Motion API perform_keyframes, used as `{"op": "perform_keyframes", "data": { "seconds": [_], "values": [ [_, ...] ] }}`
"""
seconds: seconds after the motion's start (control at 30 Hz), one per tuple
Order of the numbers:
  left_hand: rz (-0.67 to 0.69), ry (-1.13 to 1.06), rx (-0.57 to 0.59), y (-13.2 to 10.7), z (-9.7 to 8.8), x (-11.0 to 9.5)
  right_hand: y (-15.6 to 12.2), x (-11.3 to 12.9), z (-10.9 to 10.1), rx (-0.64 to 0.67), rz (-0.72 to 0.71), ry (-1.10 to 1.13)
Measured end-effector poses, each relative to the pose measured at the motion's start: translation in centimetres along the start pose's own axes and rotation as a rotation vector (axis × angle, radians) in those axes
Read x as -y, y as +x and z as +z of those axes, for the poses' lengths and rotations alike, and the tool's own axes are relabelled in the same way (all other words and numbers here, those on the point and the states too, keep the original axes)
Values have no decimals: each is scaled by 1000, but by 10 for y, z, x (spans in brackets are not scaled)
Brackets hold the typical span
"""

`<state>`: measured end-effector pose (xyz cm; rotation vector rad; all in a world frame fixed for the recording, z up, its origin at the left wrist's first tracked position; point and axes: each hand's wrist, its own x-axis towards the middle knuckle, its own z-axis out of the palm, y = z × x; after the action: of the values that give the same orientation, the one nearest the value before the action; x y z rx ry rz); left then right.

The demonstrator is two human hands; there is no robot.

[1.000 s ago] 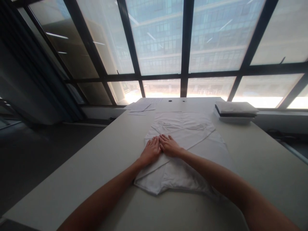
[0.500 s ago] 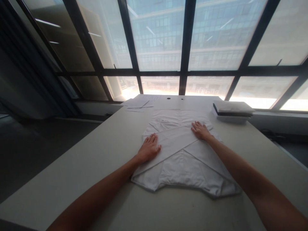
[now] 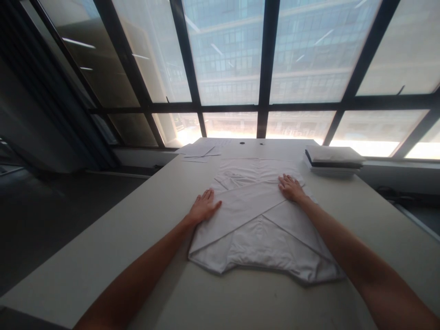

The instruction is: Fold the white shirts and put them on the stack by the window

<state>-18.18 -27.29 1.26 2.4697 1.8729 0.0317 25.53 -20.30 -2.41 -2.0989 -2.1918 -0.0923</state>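
A white garment (image 3: 261, 224) lies flat on the pale table (image 3: 113, 247), its sides folded inward so the flaps cross in the middle. My left hand (image 3: 203, 207) rests palm down on the garment's left edge, fingers stretched out and together. My right hand (image 3: 291, 188) lies flat on the upper right part of the cloth, fingers spread. Neither hand holds anything.
A stack of folded cloth, white with a dark layer (image 3: 332, 159), sits at the table's far right. Loose paper sheets (image 3: 199, 152) lie at the far left. Two small dark holes (image 3: 242, 143) mark the far end. Large windows rise beyond; dark floor lies left.
My hands, side by side at the garment's middle a second ago, have slid apart; the right reached the upper right, the left has now moved out to the left edge.
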Motion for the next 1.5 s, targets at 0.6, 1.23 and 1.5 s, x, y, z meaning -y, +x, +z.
{"op": "perform_keyframes", "data": {
  "seconds": [0.6, 1.23, 1.5],
  "values": [
    [522, -102, -31, -24, -10, -32, -10, 9, -12, -36, 25, 20],
    [634, -78, 129, -115, -15, -8, -7, 6, -7, -28, 14, 32],
    [599, -177, 238, -122, -34, -9, -8, 7, -7, -32, 18, 34]
  ]
}}
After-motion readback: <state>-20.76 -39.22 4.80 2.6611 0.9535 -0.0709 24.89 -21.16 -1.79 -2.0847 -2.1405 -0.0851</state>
